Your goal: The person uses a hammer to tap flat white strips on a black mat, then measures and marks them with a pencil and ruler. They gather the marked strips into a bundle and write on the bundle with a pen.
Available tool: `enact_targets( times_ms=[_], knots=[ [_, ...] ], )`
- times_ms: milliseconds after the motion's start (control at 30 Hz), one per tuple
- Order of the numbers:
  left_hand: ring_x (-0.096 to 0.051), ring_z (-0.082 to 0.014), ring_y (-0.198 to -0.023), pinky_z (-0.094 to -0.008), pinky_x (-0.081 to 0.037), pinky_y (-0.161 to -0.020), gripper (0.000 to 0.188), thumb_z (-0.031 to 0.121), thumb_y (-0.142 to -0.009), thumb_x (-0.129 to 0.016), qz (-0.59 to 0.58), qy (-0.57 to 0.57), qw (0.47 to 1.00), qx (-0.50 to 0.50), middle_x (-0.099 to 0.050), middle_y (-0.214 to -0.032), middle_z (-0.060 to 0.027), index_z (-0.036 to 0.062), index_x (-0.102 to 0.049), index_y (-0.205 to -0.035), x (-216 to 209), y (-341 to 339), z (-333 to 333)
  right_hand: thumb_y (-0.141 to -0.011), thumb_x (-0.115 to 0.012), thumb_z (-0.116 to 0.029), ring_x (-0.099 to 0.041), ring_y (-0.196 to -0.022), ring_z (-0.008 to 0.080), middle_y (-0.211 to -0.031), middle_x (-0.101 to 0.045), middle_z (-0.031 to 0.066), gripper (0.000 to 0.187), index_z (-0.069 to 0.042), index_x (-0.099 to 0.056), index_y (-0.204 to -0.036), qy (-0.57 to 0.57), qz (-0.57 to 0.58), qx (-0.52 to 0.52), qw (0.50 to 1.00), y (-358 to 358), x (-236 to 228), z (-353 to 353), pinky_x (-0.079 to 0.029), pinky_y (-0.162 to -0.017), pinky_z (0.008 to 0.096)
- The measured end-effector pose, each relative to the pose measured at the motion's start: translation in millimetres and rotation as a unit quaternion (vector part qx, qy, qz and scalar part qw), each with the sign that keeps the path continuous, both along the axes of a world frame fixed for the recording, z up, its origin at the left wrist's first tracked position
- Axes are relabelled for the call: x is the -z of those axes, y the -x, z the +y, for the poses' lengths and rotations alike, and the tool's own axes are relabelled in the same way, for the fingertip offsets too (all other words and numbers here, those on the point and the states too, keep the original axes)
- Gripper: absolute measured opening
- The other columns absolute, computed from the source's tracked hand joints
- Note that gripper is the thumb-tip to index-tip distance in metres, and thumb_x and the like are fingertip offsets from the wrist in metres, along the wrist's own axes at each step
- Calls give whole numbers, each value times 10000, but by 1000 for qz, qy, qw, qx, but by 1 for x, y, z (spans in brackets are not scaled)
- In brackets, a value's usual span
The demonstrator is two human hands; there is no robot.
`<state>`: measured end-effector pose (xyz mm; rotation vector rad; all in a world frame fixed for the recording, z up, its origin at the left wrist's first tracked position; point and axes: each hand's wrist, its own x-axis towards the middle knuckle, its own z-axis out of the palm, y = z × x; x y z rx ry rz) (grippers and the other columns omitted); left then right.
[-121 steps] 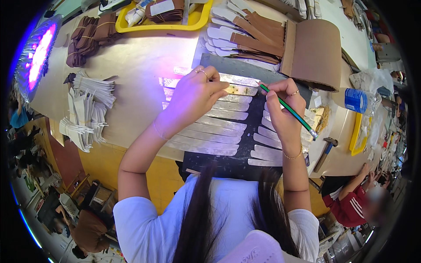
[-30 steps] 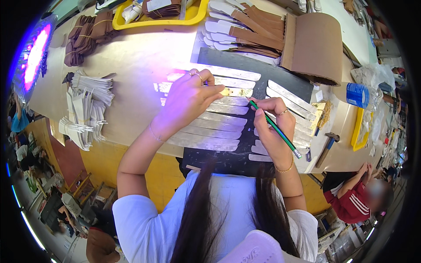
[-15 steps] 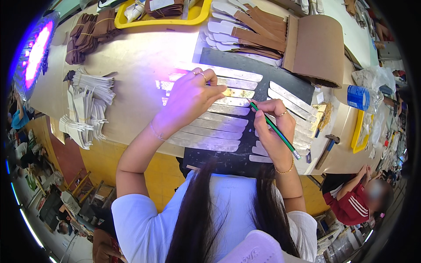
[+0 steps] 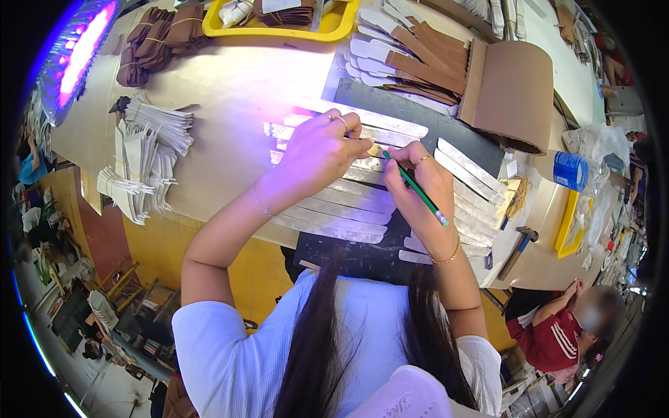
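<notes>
Pale grey-white strips (image 4: 355, 198) with rounded ends lie in rows on a black board (image 4: 334, 249). My left hand (image 4: 320, 150) rests over the upper strips. Its thumb and fingers pinch a small gold-coloured strip (image 4: 374, 151), whose left part is hidden under the hand. Gripped in my right hand (image 4: 425, 191) is a green pencil (image 4: 417, 184), its tip close to the gold piece and my left fingertips. Whether the tip touches is too small to tell. A second group of pale strips (image 4: 474, 167) lies right of my right hand.
Bundled white strips (image 4: 143, 157) and brown bundles (image 4: 150, 45) lie left. A yellow tray (image 4: 279, 33) and brown-and-white pieces (image 4: 418, 56) are at the back, beside a cardboard holder (image 4: 512, 94). A hammer (image 4: 521, 252) lies right; a lamp (image 4: 77, 59) glows left. Another person (image 4: 557, 334) sits at right.
My right hand and the pencil have moved left, closer to my left fingertips, covering more of the gold strip. The view has shifted slightly. My left hand keeps its place on the strips.
</notes>
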<state>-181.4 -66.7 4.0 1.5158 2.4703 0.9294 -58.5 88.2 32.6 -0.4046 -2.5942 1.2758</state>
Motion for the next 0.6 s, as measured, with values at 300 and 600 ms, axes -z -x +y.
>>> enact_targets(
  times_ms=[300,600],
  knots=[
    [-584,-195,-779,-348,-494,-666,139,211,-772,-801,5,9,1000,7,-577,-827,-5,156,-785,-898,-2,1,0,-862,-694,-58,-666,-634,301,-766,-670,130,119,-48,-579,-891,-32,-13,-33,999,4,-6,2,-512,-566,367],
    [-598,-203,-796,-337,-495,-687,171,213,-792,-807,-52,-10,999,-2,-594,-833,-23,129,-788,-940,0,1,-2,-890,-652,-38,-706,-654,203,-773,-718,122,68,-14,-589,-900,85,-6,63,994,-8,-5,1,-535,-607,307]
  ],
)
